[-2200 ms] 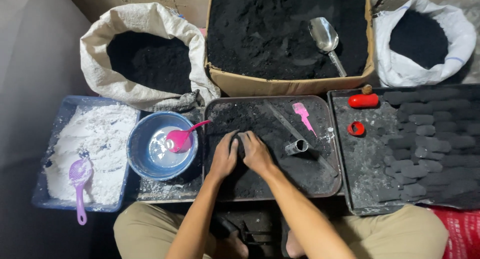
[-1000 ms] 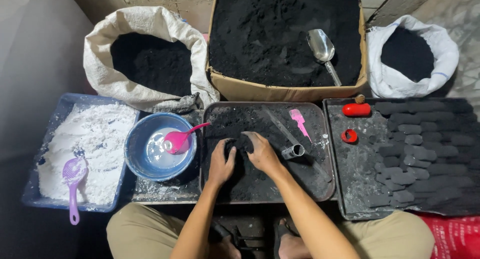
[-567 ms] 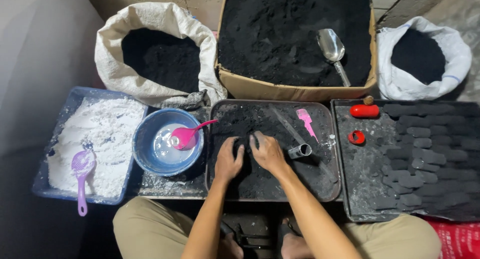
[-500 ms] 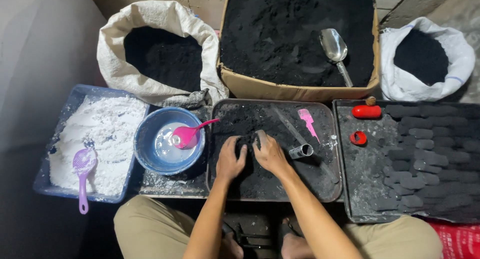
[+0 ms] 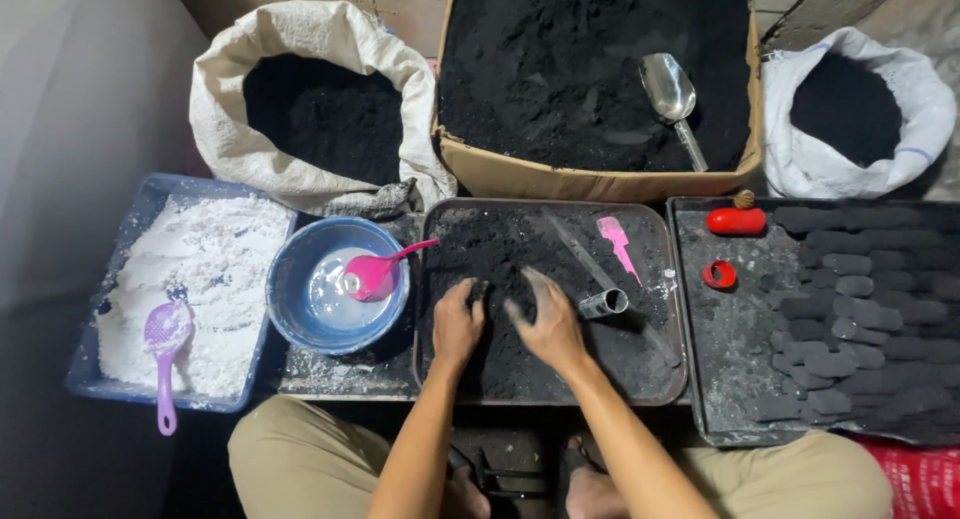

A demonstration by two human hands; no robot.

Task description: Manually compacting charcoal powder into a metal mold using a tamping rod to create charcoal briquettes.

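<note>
Your left hand point(image 5: 457, 324) and right hand point(image 5: 549, 322) have drawn closer since a moment ago, fingers loosely spread, pressing black powder point(image 5: 490, 254) mid-tray and gathering it, clamped on nothing. The metal tube point(image 5: 604, 303) lies at 3 o'clock, the tray rim point(image 5: 682, 309) beyond; open room sits at 12.

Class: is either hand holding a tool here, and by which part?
No tool. Both the left hand and right hand press fingers into black powder.
</note>
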